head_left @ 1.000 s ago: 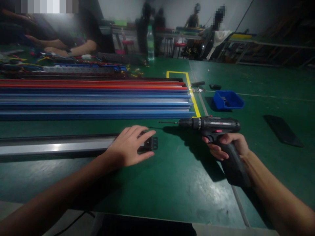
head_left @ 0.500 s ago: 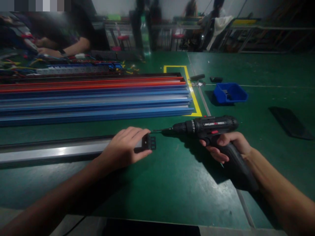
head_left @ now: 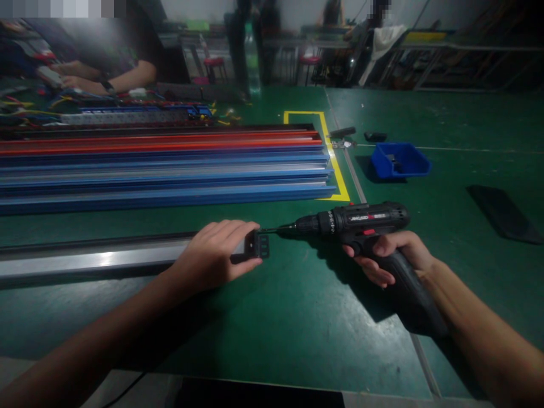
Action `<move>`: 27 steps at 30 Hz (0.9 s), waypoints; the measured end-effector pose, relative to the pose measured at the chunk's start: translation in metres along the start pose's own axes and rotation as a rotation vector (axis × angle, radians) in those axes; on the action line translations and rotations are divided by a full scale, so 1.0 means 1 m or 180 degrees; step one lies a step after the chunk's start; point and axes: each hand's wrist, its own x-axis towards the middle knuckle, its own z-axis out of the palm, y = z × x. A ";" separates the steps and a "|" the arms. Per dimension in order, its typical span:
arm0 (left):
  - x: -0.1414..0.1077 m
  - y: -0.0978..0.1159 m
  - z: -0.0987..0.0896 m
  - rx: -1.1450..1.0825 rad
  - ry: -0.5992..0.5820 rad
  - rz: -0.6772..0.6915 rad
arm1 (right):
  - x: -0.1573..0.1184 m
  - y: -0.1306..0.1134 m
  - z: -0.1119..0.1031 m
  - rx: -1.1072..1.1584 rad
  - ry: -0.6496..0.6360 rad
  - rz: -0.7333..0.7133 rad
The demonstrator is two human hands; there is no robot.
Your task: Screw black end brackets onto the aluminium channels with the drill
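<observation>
My left hand (head_left: 215, 252) is closed around the right end of a long silver-and-black metal profile (head_left: 106, 259) lying on the green table. Thumb and fingers press on a black slotted end cap (head_left: 262, 246) at that end. In my right hand (head_left: 395, 255) is a black cordless drill (head_left: 365, 218), gripped by its handle and pointing left. Its long thin bit (head_left: 274, 229) reaches the upper edge of the end cap, close to my left fingertips. Whether a screw sits at the tip is too small to tell.
Blue and red profiles (head_left: 170, 175) lie in a row behind my left hand. A blue bin (head_left: 402, 161) with small parts stands at the right, near a dark flat object (head_left: 504, 212). A green bottle (head_left: 251, 59) and a person's arms (head_left: 123, 79) are farther back.
The drill has tilted slightly, its chuck a little lower and nearer the end cap. My left hand holds its place on the profile.
</observation>
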 end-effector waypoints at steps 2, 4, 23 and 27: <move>0.000 0.000 0.000 -0.0019 -0.0007 -0.0014 | 0.000 0.000 0.000 -0.0019 -0.0001 0.0018; 0.000 0.000 0.000 -0.0026 -0.0012 -0.0019 | 0.000 0.000 -0.001 -0.0029 -0.0002 0.0026; 0.000 -0.002 0.001 -0.0133 0.0031 0.0038 | 0.006 0.004 -0.005 0.0067 0.0025 0.0149; 0.000 -0.003 0.002 -0.0217 0.0042 0.0035 | 0.009 0.005 -0.009 0.0114 -0.0088 0.0177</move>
